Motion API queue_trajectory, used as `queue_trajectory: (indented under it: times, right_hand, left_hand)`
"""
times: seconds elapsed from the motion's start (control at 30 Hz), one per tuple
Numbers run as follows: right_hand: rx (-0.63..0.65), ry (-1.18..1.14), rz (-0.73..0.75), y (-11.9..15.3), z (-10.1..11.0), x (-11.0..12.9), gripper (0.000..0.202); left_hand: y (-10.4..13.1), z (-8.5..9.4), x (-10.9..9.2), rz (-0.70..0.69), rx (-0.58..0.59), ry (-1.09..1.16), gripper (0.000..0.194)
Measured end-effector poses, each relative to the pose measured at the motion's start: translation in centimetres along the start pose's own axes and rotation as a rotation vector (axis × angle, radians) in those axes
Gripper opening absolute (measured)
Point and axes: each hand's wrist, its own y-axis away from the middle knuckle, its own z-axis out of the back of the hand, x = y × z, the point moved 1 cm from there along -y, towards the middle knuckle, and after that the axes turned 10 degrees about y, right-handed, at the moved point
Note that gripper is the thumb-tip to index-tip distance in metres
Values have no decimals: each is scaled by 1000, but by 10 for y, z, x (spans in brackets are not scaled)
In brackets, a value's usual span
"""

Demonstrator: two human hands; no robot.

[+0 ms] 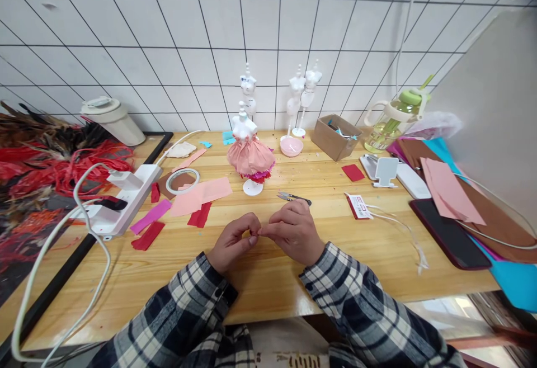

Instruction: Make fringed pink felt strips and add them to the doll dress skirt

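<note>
My left hand [235, 240] and my right hand [296, 231] meet above the wooden table near its front edge. Fingertips of both are pinched together, and whatever lies between them is too small to make out. Just beyond my right hand lie small dark-handled snips [295, 197]. Behind them a white mini dress form [244, 127] stands upright, wearing a ruffled pink paper skirt [251, 158] with red and magenta layers beneath. To the left are pink paper sheets [201, 194], a red piece [199, 215] and a roll of white tape [182, 180].
More mini dress forms [296, 97], a pink bowl [291, 145] and a cardboard box [335, 136] stand at the back. A power strip [126, 203] with cables is left. A phone [448, 234], bottle [384, 127] and coloured sheets are right.
</note>
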Motion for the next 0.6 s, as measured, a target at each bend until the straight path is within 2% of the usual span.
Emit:
queue_trajectory:
  times: [0.3,0.4,0.5,0.6]
  right_hand:
    - [99,54,18,4,-3,4,6]
    - [127,27,-44,3,-6,7,4]
    - [158,-136,-256,2,-11,9,3]
    - [207,-452,-617,4,-20,10,2]
  left_hand:
    - [0,-1,-2,-10,-17,2,27]
    - [0,-3,-4,-22,-17,-73,26]
    - [-1,-4,-8,-88,-70,-251,21]
    - [-2,-5,-14,-179,-133,-467,15]
